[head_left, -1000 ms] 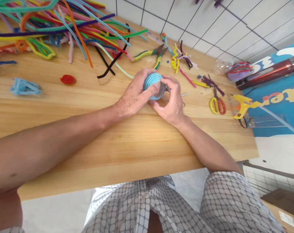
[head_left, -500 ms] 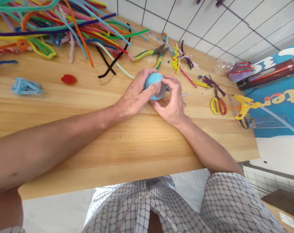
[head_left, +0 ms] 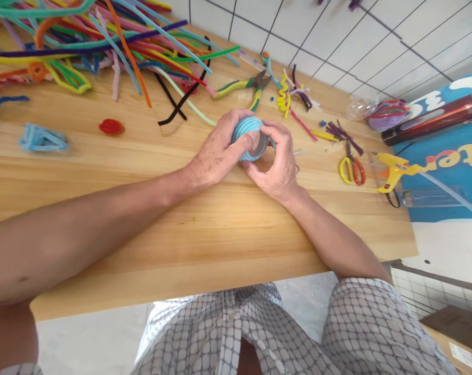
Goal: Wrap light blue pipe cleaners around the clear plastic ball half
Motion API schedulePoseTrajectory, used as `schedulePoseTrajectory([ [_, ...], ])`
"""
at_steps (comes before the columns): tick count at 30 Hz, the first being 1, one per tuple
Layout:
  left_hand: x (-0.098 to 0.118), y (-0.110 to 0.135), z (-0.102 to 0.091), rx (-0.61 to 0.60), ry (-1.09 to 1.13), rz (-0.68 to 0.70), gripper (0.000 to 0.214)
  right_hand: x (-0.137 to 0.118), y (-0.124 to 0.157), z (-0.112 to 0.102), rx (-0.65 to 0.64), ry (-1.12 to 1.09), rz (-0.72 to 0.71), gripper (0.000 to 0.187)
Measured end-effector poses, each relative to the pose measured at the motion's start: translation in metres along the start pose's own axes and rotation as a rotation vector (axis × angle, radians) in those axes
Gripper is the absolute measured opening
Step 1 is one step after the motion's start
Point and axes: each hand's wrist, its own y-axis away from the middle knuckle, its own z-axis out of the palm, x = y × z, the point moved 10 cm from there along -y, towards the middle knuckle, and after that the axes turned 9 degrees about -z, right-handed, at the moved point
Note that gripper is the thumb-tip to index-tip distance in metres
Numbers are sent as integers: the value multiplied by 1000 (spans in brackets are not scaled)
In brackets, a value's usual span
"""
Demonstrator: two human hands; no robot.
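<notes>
Light-blue wound round piece [head_left: 245,125], held between both hands, sits over the middle of the desk [head_left: 204,224], toward its far half (I cannot tell whether it touches the wood). The left hand [head_left: 219,149] grips its wound side, thumb laid across the front; the right hand [head_left: 277,162] curves round the other side, index finger and thumb at its edge. Both sets of fingers are grasping this one piece, whose right part looks clear and bare.

Just beyond the hands lie pliers [head_left: 256,84] with yellow-and-green handles, jaws spread. A yellow coil [head_left: 283,96] rests to their right, and farther right are scissors [head_left: 352,167] with one yellow loop and one red, then a yellow glue gun [head_left: 392,170]. On the left I see a small red piece [head_left: 111,126], a folded light-blue bundle [head_left: 43,138] and, at the far left, a colourful heap of fuzzy stems [head_left: 134,37].
</notes>
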Motion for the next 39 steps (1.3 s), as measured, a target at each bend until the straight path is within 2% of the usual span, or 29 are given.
schedulePoseTrajectory([
  [9, -5, -1, -1, 8, 20, -20, 29, 12, 6, 5, -7, -53, 96, 73],
  [14, -7, -1, 0, 3, 10, -28, 35, 8, 5, 5, -23, -40, 70, 73],
  [20, -12, 0, -2, 20, 21, -60, 40, 13, 6, 5, -66, 22, 168, 80],
  [33, -3, 0, -1, 9, 35, -58, 34, 6, 3, 3, -4, -31, 52, 72],
  [39, -5, 0, -3, 26, 28, -26, 33, 7, 4, -1, 18, 12, 79, 75],
])
